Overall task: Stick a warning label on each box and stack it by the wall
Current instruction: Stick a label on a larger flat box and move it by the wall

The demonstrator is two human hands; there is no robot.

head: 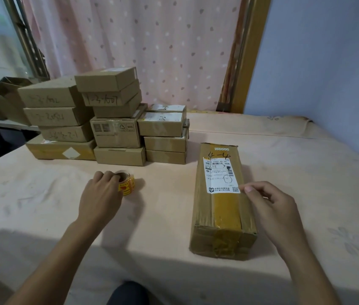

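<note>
Head view: your left hand [102, 191] grips the warning-label roll [128, 186], right hand [269, 202] curls at the taped box [220, 216] (holding anything? can't tell); one-handed peeling risks creasing.

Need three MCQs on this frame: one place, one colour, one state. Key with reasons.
1. Where is the label roll?
A) on the sheet, left of the long box
B) on top of that box
C) behind the stacks

2. The box's shipping label is:
A) green
B) white
C) black

3. The left hand:
A) lies flat
B) lifts a box
C) grips the roll

1A: it sits on the sheet beside the box.
2B: white paper, black print.
3C: fingers curl over the roll.
</note>
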